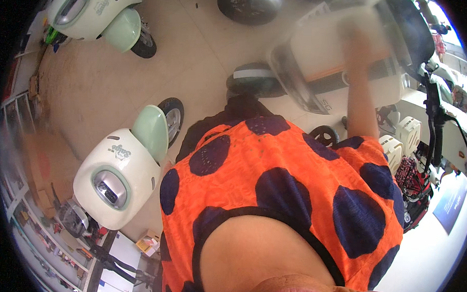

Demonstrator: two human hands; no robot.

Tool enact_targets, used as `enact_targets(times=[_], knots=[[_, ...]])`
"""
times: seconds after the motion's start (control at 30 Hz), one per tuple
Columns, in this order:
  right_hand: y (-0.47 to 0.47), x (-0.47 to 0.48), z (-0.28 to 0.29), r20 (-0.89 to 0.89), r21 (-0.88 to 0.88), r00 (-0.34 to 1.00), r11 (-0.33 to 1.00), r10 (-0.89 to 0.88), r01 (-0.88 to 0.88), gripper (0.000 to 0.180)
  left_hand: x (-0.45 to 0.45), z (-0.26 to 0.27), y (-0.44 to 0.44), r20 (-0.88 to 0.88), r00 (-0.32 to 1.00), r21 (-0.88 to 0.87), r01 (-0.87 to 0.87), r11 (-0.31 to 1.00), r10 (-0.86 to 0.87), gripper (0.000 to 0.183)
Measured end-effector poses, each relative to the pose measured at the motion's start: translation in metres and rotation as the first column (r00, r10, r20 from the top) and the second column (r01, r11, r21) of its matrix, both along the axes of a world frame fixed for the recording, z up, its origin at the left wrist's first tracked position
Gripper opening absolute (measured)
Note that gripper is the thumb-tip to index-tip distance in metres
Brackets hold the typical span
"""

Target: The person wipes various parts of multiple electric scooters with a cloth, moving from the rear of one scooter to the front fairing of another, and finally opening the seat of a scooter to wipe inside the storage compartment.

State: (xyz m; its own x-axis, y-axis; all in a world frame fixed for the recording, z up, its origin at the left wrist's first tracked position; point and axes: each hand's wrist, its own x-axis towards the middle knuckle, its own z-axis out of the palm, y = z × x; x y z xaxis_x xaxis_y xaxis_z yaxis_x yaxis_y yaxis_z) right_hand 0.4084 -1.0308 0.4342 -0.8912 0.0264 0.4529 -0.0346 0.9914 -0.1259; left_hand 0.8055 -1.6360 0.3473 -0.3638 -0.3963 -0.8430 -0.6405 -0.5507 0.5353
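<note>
My right arm reaches forward on the right side of the view. The blurred right hand [356, 40] is over or against the cream body panel [318, 41] of a scooter with an orange stripe and a dark lower band. The motion blur hides the fingers, and whether they hold a cloth or anything else cannot be told. A curved, shiny bumper-like part [297, 82] borders the panel on the left. Beside it is a dark rounded part with a white band [255, 74]. My left hand is out of view.
Cream-and-green scooters stand at the left [116, 176] and upper left [95, 10]. Black handlebars [433, 114] rise at the right, near vented cream boxes [408, 133]. Shelves [49, 236] line the lower left, near an open carton [148, 242]. A dark rounded object [249, 7] is at the top.
</note>
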Motion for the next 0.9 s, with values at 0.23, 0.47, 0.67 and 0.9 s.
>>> enact_targets(times=[0.23,0.47,0.67,0.9], knots=[[-0.101,0.041,-0.064,0.661,-0.041,0.749,0.999,0.048,-0.027,0.028,-0.103,-0.011,-0.038,0.004,0.996,-0.001,0.085,0.996,-0.085,0.027],[-0.06,-0.046,0.009,0.111,-0.069,0.922,0.923,-0.371,0.38,0.024,-0.239,-0.031,-0.113,-0.032,0.958,0.04,0.287,0.957,-0.286,0.028],[-0.131,-0.059,-0.045,0.551,0.169,0.698,0.88,-0.457,0.444,0.016,-0.364,-0.044,-0.189,-0.081,0.885,0.083,0.464,0.882,-0.459,0.029],[-0.141,-0.022,-0.121,0.803,0.012,0.526,0.89,-0.28,0.456,0.018,-0.45,-0.049,-0.203,-0.072,0.804,-0.095,0.584,0.806,-0.59,0.034]])
